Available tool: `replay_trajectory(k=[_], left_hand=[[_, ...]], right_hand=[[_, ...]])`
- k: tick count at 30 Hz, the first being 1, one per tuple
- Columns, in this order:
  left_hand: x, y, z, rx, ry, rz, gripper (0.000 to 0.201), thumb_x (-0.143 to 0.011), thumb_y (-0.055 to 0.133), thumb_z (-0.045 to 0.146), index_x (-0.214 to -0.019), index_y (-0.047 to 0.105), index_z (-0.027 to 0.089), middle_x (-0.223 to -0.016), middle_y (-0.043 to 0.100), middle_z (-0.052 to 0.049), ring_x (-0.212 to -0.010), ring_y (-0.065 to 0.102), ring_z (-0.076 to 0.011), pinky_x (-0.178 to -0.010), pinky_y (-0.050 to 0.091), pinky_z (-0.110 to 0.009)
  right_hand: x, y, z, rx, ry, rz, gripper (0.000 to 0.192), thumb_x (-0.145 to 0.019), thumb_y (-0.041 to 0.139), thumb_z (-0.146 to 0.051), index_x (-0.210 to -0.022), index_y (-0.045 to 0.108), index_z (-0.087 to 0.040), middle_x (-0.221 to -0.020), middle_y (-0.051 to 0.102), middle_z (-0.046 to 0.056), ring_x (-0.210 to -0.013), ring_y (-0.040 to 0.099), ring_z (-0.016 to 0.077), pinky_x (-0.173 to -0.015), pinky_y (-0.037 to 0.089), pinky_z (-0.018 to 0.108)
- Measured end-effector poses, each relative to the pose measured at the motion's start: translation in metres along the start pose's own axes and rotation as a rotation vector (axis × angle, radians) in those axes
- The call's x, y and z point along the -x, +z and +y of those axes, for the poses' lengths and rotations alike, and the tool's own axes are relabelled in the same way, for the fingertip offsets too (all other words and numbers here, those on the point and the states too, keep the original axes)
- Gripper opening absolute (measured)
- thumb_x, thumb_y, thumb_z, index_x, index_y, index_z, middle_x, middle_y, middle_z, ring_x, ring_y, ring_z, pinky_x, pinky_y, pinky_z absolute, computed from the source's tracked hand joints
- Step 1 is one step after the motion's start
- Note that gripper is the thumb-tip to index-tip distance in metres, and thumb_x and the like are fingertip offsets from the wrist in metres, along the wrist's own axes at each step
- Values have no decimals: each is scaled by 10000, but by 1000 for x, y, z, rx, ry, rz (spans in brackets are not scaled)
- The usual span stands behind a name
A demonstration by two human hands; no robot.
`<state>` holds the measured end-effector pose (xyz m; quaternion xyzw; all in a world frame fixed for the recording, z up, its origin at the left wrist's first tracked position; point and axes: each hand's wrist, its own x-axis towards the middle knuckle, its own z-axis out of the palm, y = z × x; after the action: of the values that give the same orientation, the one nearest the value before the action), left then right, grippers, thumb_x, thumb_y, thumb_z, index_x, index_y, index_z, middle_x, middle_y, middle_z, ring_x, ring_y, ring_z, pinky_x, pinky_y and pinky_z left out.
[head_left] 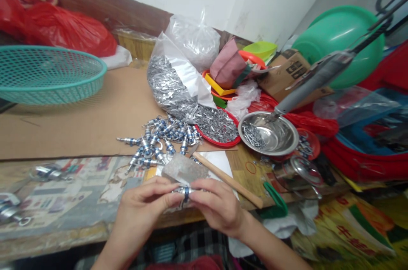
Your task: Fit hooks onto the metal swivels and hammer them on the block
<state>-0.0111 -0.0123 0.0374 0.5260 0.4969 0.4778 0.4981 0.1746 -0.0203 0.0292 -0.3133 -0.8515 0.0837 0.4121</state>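
At the near edge of the worktable (79, 134), the left hand (140, 210) and the right hand (216, 206) meet over the person's lap, fingertips pressed together from both sides on 1 small metal fitting with a blue band (185, 194); both hands pinch it between thumb and fingers, and the piece sits just in front of the table edge, between the 2 hands. Just beyond the fingers a hammer lies on the table, its grey metal head (185, 170) almost touching the hands and its wooden handle (228, 180) running off to the right. Behind the hammer a loose pile of the same blue-banded metal fittings (161, 138) is spread on the brown cardboard. To the right of that pile a red dish (219, 132) is heaped with small silvery parts, and a torn clear plastic bag (174, 83) of the same silvery parts leans over it. Further right a steel bowl (269, 134) holds a few small metal pieces, and the tip of a grey power tool (315, 76) points down into it. At the far left a teal mesh basket (47, 74) sits on the cardboard, with a red plastic bag (63, 27) behind it against the wall. At the far right a large green basin (341, 40) stands tilted behind a cardboard box (287, 70).
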Motion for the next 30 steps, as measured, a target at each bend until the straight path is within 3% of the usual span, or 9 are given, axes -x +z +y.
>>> replay_trajectory(k=[6,11,14,17,20,22,26,27,30], left_hand=[[1,-3,0,-165,40,-67,27,-608,717,255,-589,734,267,-635,700,-7,-622,632,-167,-581,497,-230],[1,-5,4,-262,164,-107,78,-642,677,247,-570,708,249,-644,666,-10,-627,622,-164,-580,487,-231],[0,-4,6,-216,159,-108,93,-654,661,251,-571,703,248,-745,684,-20,-736,637,-182,-667,500,-246],[1,2,3,-60,-61,-85,84,-637,678,271,-702,716,235,-760,722,-21,-730,660,-189,-696,526,-273],[2,9,-4,117,-239,2,455,-516,765,261,-957,664,206,-818,728,-27,-773,669,-205,-694,551,-288],[2,12,-10,173,-272,32,602,-491,784,261,-1061,606,177,-849,718,-39,-833,660,-213,-733,548,-300],[-3,13,-20,254,-304,-22,645,-567,750,299,-1151,517,154,-833,703,-42,-830,666,-211,-760,540,-319],[-4,12,-21,269,-314,-48,653,-577,746,299,-1165,499,157,-829,701,-39,-819,671,-210,-758,540,-318],[-7,11,-23,280,-354,-102,647,-588,743,294,-1168,489,161,-826,702,-40,-800,679,-212,-746,539,-312]], right_hand=[[-5,-10,1,124,-243,-81,177,-818,504,-90,-949,620,-112,-928,673,136,-892,621,195,-705,524,285],[-7,-12,1,108,-215,-73,210,-834,484,-111,-979,633,-142,-923,680,121,-896,627,181,-684,533,274],[-2,-4,3,30,-115,-12,252,-822,476,-90,-989,645,-175,-934,683,100,-853,642,163,-664,537,259],[-2,6,0,-127,80,87,210,-785,548,-93,-929,679,-171,-887,695,97,-799,657,152,-673,542,240],[-5,12,-5,-251,294,154,120,-746,635,-163,-841,708,-165,-776,705,83,-711,662,152,-649,545,242],[-10,9,-1,-292,385,67,102,-747,643,-216,-807,717,-177,-745,706,59,-678,659,146,-624,542,235],[-25,-11,44,38,508,-191,143,-809,577,-257,-833,706,-201,-832,706,21,-783,648,130,-720,517,222],[-30,-17,63,282,598,-192,179,-848,518,-235,-870,695,-213,-897,697,16,-851,633,126,-785,494,230],[-39,-29,121,480,717,-219,230,-847,465,-105,-913,676,-168,-998,662,92,-957,597,188,-867,442,317]])
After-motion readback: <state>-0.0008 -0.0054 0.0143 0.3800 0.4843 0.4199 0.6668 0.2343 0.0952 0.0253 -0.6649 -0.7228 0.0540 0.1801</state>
